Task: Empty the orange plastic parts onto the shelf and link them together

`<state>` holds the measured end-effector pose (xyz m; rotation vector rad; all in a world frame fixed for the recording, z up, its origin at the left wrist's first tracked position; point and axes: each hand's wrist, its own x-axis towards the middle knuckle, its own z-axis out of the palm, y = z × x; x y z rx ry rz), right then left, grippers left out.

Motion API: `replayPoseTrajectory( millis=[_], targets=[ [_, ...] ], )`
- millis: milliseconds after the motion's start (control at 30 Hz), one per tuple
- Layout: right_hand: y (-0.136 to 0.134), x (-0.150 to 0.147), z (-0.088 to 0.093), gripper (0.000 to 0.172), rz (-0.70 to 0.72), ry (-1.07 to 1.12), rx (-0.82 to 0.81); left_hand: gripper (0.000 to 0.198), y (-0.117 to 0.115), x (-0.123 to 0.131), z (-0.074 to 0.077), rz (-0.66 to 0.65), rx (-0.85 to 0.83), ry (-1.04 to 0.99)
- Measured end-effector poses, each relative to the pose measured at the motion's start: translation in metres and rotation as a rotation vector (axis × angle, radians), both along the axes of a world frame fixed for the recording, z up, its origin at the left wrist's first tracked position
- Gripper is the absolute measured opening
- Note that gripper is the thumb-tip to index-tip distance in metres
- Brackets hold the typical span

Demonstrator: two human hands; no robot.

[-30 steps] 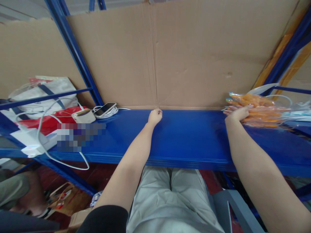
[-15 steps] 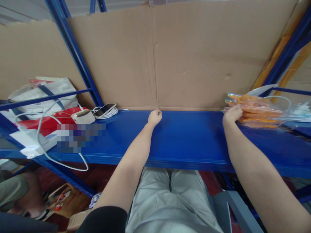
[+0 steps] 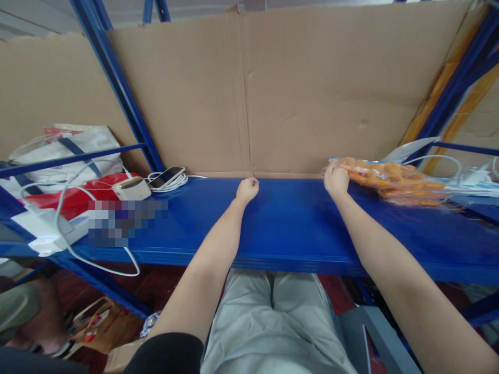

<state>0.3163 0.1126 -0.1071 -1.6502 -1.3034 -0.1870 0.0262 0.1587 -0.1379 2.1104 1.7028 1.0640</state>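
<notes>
My right hand is closed on the left end of a clear packet of orange pieces, which lies stretched out to the right on the blue shelf. Below that packet sit more of the same packets, blurred together. My left hand rests as a loose fist at the back of the shelf, against the foot of the cardboard sheet. Whether it holds anything is hidden.
At the shelf's left end lie a phone on coiled white cable, a small cream case, a white charger and red and white bags. Blue rack posts flank the shelf. Another person's knee shows lower left.
My right hand went from lying flat on the packets to gripping one, and has drawn it leftward along the shelf. My left hand has stayed put.
</notes>
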Motion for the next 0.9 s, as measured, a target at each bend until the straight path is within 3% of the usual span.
replayPoseTrajectory(
  millis=[67,200,300,367,433,500,600,733,800,900],
  targets=[
    [0.004,-0.015,-0.001,0.049,0.145,0.124,0.022,0.028,0.001,0.000,0.000,-0.003,0.005,0.037],
    [-0.003,-0.049,0.000,0.043,0.566,0.421,-0.026,0.034,0.001,0.000,-0.002,-0.003,0.003,0.129],
    [-0.015,-0.069,0.002,0.034,0.831,0.542,-0.133,0.059,0.000,0.000,-0.006,-0.010,0.011,0.207],
    [-0.022,-0.074,0.004,0.029,0.963,0.575,-0.210,0.075,-0.001,-0.001,-0.007,-0.015,0.004,0.254],
    [-0.025,-0.072,0.005,0.027,1.020,0.603,-0.272,0.069,-0.001,-0.002,-0.007,-0.042,-0.021,0.287],
    [-0.024,-0.065,0.005,0.028,0.981,0.642,-0.323,0.048,-0.001,-0.002,-0.005,-0.084,-0.048,0.311],
    [-0.016,-0.048,0.003,0.036,0.786,0.732,-0.390,0.027,-0.002,0.001,0.000,-0.111,-0.036,0.350],
    [-0.006,-0.032,-0.003,0.040,0.571,0.795,-0.455,0.027,-0.009,0.013,0.006,-0.185,0.084,0.375],
    [-0.002,-0.033,-0.007,0.032,0.513,0.738,-0.453,0.026,-0.015,0.019,0.008,-0.226,0.134,0.381],
    [0.003,-0.042,-0.013,0.010,0.477,0.572,-0.423,0.046,-0.024,0.027,0.009,-0.246,0.154,0.429]
  ],
)
